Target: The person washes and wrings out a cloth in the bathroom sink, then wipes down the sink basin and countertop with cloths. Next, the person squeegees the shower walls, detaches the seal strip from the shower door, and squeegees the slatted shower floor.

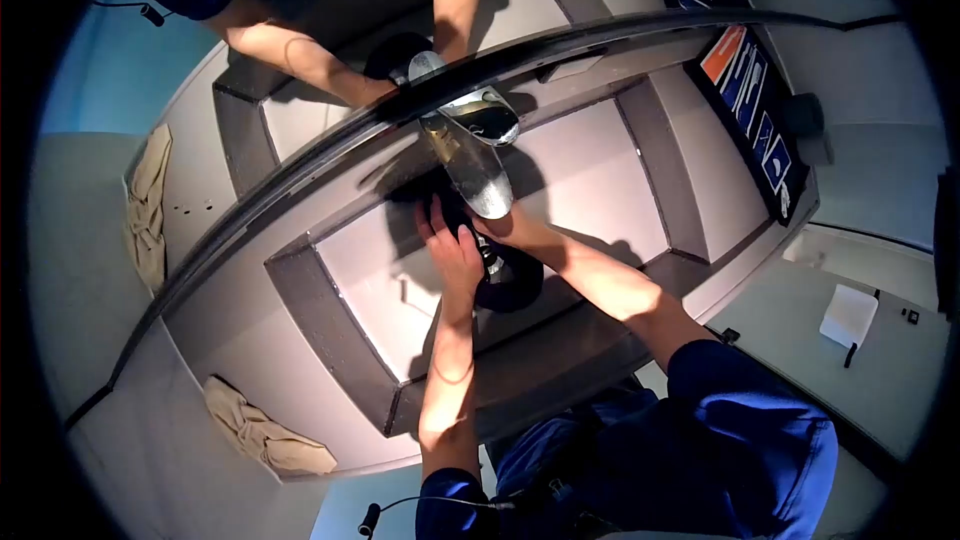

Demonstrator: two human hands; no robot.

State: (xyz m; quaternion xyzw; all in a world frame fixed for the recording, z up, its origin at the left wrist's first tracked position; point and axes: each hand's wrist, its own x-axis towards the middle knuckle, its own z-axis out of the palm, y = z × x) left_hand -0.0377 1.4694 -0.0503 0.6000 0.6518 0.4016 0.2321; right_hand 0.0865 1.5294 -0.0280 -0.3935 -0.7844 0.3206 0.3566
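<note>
A black object (515, 285) with a rounded end and small pale details on top is between my hands, over the pale floor of a shallow tray. My left hand (455, 252) comes from below, its fingers bent over the object's left side and its thumb raised apart from them. From the right, my right hand (508, 228) grips the same object, most of its fingertips hidden. A shiny silver oblong piece (485, 180) hangs just above the right hand and covers the object's far end. Whether it touches the object, I cannot tell.
A dark-rimmed, mirror-like panel (640, 24) crosses the scene and shows the arms and tray again. Dark padded strips (335, 330) frame the tray floor. A beige cloth (265, 430) lies at left. A blue-and-orange printed board (745, 110) stands right, near a white pad (850, 315).
</note>
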